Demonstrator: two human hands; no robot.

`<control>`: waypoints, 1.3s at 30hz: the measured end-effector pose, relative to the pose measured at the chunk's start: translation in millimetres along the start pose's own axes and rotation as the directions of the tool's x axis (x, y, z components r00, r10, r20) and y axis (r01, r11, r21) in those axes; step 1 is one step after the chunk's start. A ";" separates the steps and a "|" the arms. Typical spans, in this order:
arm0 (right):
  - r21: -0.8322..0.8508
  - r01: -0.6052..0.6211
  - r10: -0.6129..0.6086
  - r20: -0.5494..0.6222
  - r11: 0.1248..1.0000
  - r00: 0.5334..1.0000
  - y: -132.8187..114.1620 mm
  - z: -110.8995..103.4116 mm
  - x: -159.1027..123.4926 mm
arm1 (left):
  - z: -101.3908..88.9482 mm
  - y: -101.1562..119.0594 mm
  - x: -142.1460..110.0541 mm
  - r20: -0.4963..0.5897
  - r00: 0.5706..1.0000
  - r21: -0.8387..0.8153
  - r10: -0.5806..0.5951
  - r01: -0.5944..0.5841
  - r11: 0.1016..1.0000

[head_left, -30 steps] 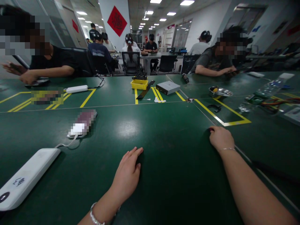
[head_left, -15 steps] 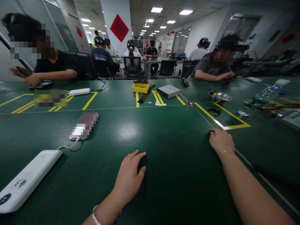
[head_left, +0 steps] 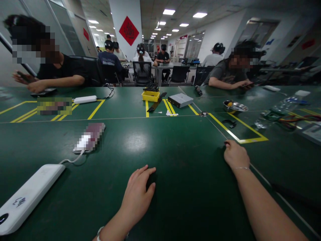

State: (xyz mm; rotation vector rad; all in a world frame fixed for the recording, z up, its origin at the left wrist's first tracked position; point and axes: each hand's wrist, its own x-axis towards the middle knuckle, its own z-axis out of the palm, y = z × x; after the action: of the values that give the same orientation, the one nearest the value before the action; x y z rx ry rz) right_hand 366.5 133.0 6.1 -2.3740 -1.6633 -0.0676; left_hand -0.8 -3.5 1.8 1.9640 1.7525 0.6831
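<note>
My left hand (head_left: pixel 137 192) rests palm down on the green tabletop (head_left: pixel 185 187), its fingers stretched out and the thumb apart. Nothing shows in it. Farther right, my right hand (head_left: pixel 236 154) is curled closed on the table beside a seam and a yellow tape corner (head_left: pixel 242 140). A tiny dark spot shows at its fingertips, too small to name; the rest of the grip is hidden. Left of my left hand lies a white power bank (head_left: pixel 30 197), joined by a white cable (head_left: pixel 75 160) to a phone (head_left: pixel 90 137).
Across the table stand a yellow bin (head_left: pixel 150 96) of black cables, a grey box (head_left: pixel 180 100) and a metal bowl (head_left: pixel 235 106). A plastic bottle (head_left: pixel 284 107) lies at right near coloured wires (head_left: pixel 303 117). Two people sit opposite, one at left (head_left: pixel 60 72), one at right (head_left: pixel 223 72).
My left hand has shifted slightly right and its thumb has spread from the fingers. My right hand stays closed in nearly the same place. The view has tilted up a little.
</note>
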 end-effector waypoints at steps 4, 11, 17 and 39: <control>-0.036 0.063 -0.065 -0.069 0.997 0.995 0.4 2.0 0.6 | -0.6 1.1 -1.0 -0.002 1.000 -0.022 0.016 -0.016 1.000; 0.085 0.604 -0.536 -0.374 0.792 0.757 -51.6 -11.3 -37.9 | -4.4 4.9 -1.6 0.053 0.998 -0.179 -0.046 0.055 0.982; 0.295 0.912 -0.834 -0.392 0.284 0.387 -136.1 -19.9 -135.2 | -5.7 18.0 -3.7 0.177 0.983 -0.476 -0.051 0.131 0.869; -0.152 0.070 -0.065 0.043 0.986 0.997 5.4 11.1 -11.3 | -12.5 1.8 14.0 0.445 0.887 -0.891 -0.120 0.453 0.044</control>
State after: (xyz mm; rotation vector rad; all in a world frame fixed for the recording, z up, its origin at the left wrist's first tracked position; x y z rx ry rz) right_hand 366.5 123.4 -7.6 -2.4421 -1.8171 -0.1696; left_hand -5.8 10.0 14.0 0.5866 0.8796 1.0087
